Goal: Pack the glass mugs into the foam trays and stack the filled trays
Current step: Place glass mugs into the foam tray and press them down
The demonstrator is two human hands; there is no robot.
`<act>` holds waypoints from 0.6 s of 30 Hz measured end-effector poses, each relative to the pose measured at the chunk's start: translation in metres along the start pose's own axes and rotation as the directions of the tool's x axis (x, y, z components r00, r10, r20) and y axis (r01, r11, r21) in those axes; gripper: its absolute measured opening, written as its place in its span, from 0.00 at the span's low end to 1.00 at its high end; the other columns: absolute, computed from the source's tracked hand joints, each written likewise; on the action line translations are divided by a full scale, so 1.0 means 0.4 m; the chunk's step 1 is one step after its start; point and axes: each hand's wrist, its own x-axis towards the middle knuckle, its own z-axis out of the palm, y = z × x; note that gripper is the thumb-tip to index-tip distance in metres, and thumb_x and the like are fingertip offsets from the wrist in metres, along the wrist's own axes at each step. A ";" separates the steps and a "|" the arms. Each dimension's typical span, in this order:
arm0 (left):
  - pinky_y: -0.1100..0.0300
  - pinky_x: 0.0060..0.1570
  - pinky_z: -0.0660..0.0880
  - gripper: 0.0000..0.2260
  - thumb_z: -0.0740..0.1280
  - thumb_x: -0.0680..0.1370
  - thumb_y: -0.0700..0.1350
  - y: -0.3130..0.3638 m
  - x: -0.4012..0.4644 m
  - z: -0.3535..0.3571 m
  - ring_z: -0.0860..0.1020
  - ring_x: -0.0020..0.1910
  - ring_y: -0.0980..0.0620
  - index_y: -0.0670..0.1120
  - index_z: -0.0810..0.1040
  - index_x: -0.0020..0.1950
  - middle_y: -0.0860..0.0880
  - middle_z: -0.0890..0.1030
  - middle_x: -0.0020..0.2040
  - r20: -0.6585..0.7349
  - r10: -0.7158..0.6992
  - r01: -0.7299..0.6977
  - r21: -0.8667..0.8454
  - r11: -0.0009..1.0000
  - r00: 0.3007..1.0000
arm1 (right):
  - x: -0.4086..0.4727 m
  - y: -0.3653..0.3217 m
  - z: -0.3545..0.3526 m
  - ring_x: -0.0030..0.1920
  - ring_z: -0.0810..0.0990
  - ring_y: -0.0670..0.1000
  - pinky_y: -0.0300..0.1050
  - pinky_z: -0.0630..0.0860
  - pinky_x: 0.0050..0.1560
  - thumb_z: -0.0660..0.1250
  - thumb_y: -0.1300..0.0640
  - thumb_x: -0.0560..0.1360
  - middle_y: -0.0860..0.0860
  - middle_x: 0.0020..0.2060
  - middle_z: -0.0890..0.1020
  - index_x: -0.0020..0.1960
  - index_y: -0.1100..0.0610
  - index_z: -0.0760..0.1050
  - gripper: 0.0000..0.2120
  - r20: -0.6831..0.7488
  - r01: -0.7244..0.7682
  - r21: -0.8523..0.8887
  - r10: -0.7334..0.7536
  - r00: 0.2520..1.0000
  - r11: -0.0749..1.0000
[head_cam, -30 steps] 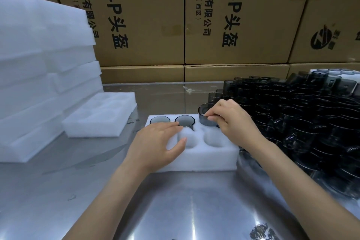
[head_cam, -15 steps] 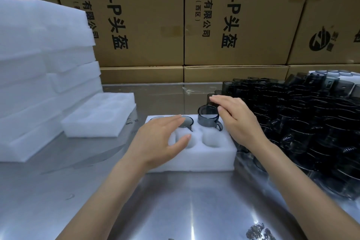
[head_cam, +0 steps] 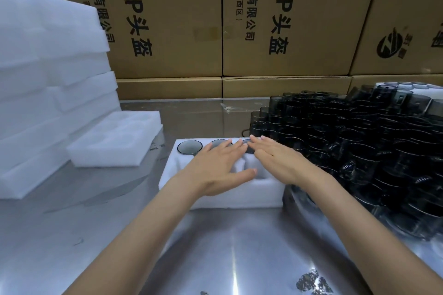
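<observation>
A white foam tray [head_cam: 175, 175] lies on the steel table in front of me. Its far row holds three dark glass mugs; the left one [head_cam: 189, 147] shows fully, the other two are partly under my fingers. My left hand [head_cam: 217, 166] lies flat and open over the tray's middle, holding nothing. My right hand [head_cam: 278, 159] is flat too, fingers stretched over the far right mug, empty. The near pockets, where visible between my hands, hold nothing. A big heap of dark glass mugs [head_cam: 359, 146] sits right of the tray.
An empty foam tray [head_cam: 115, 143] lies to the left, beside a tall stack of white foam trays [head_cam: 48, 84]. Cardboard boxes [head_cam: 287, 19] wall the table's far edge. A filled tray [head_cam: 405, 86] shows at the far right behind the heap.
The third mug, which stood high in the far right pocket, has sunk level with the tray. My right hand let go of it and flattened; both hands moved over the far row.
</observation>
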 end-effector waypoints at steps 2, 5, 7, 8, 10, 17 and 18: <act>0.58 0.71 0.40 0.31 0.53 0.78 0.64 0.000 -0.001 0.001 0.46 0.75 0.60 0.53 0.51 0.78 0.58 0.50 0.78 0.010 -0.007 0.006 0.004 1.000 1.000 | 0.001 -0.003 0.001 0.75 0.47 0.40 0.45 0.49 0.72 0.44 0.53 0.81 0.39 0.76 0.51 0.76 0.44 0.55 0.23 0.005 -0.003 0.003 0.003 1.000 1.000; 0.55 0.72 0.43 0.30 0.51 0.79 0.64 0.008 -0.008 0.005 0.49 0.76 0.58 0.53 0.52 0.78 0.58 0.51 0.78 -0.028 -0.009 0.010 0.030 0.999 1.000 | -0.003 -0.009 0.010 0.76 0.47 0.42 0.47 0.49 0.73 0.44 0.53 0.81 0.41 0.76 0.51 0.76 0.48 0.56 0.23 -0.014 -0.009 -0.004 0.009 1.000 1.000; 0.56 0.71 0.50 0.28 0.50 0.78 0.63 0.020 -0.017 0.006 0.59 0.73 0.55 0.51 0.62 0.75 0.55 0.63 0.75 -0.143 0.013 -0.005 0.059 0.998 0.990 | -0.010 -0.013 0.012 0.76 0.50 0.44 0.47 0.51 0.73 0.46 0.52 0.82 0.43 0.76 0.55 0.75 0.50 0.59 0.22 -0.105 -0.025 -0.006 0.025 0.994 1.000; 0.56 0.67 0.57 0.28 0.48 0.77 0.62 0.028 -0.026 0.004 0.67 0.68 0.52 0.49 0.70 0.71 0.52 0.72 0.69 -0.234 0.031 -0.011 0.086 0.996 0.972 | -0.016 -0.017 0.011 0.75 0.53 0.45 0.46 0.54 0.71 0.48 0.52 0.82 0.45 0.75 0.60 0.74 0.51 0.62 0.22 -0.197 -0.034 -0.024 0.028 0.980 0.999; 0.55 0.51 0.70 0.27 0.47 0.75 0.59 0.038 -0.049 0.004 0.77 0.51 0.48 0.46 0.79 0.56 0.49 0.81 0.50 -0.392 0.091 -0.043 0.130 0.991 0.916 | -0.030 -0.032 0.003 0.70 0.66 0.50 0.46 0.61 0.67 0.53 0.52 0.80 0.49 0.68 0.73 0.68 0.53 0.72 0.19 -0.448 -0.038 -0.110 -0.015 0.894 0.993; 0.57 0.32 0.74 0.17 0.55 0.77 0.51 0.034 -0.110 0.031 0.79 0.40 0.49 0.45 0.81 0.49 0.51 0.82 0.45 -0.550 0.120 -0.056 0.132 0.990 0.826 | -0.083 -0.044 -0.057 0.59 0.70 0.57 0.50 0.63 0.55 0.60 0.56 0.76 0.54 0.58 0.75 0.59 0.57 0.75 0.14 -0.789 -0.406 -0.137 0.148 0.596 0.904; 0.57 0.32 0.74 0.17 0.55 0.77 0.51 0.036 -0.110 0.030 0.79 0.40 0.49 0.46 0.81 0.49 0.52 0.82 0.45 -0.549 0.108 -0.049 0.121 0.991 0.829 | -0.093 -0.033 -0.065 0.60 0.68 0.58 0.51 0.63 0.56 0.61 0.55 0.76 0.55 0.60 0.73 0.60 0.57 0.74 0.14 -0.758 -0.505 -0.146 0.232 0.610 0.851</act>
